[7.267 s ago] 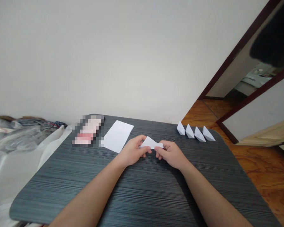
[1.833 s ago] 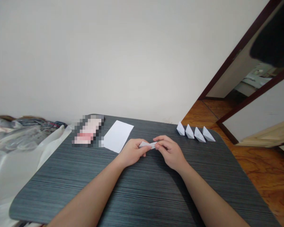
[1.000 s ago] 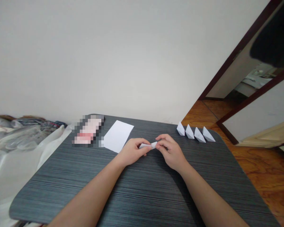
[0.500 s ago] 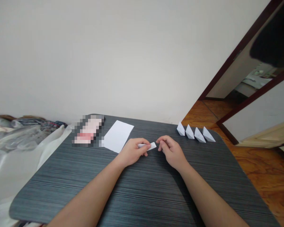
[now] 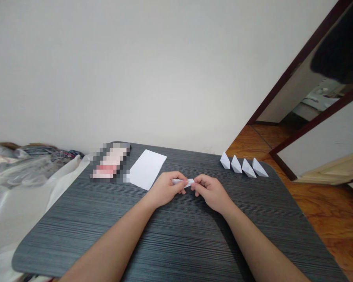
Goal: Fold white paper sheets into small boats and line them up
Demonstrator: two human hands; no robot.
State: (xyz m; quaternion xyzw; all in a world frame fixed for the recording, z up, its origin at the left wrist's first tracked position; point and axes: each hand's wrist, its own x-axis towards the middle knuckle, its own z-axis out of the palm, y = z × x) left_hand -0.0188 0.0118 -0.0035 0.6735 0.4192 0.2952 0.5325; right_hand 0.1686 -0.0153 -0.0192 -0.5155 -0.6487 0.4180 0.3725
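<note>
A small folded piece of white paper (image 5: 189,183) is held between my two hands, over the middle of the table. My left hand (image 5: 166,188) pinches it between thumb and fingers, covering part of it. At its right end, the fingertips of my right hand (image 5: 211,192) are closed on the paper's edge. A flat sheet of white paper (image 5: 148,168) lies on the table just beyond my left hand. To the right, several folded white paper pieces (image 5: 236,164) with pointed tops stand in a row.
The dark wood-grain table (image 5: 164,246) stands against a pale wall (image 5: 153,78). A pixelated flat object (image 5: 110,162) lies at its back left. Plastic-covered bundles (image 5: 32,168) sit beyond the left edge. Wooden floor (image 5: 326,203) and a doorway are on the right.
My right hand has moved slightly left and down, and its fingers have closed on the right end of the folded paper. My left hand keeps its hold.
</note>
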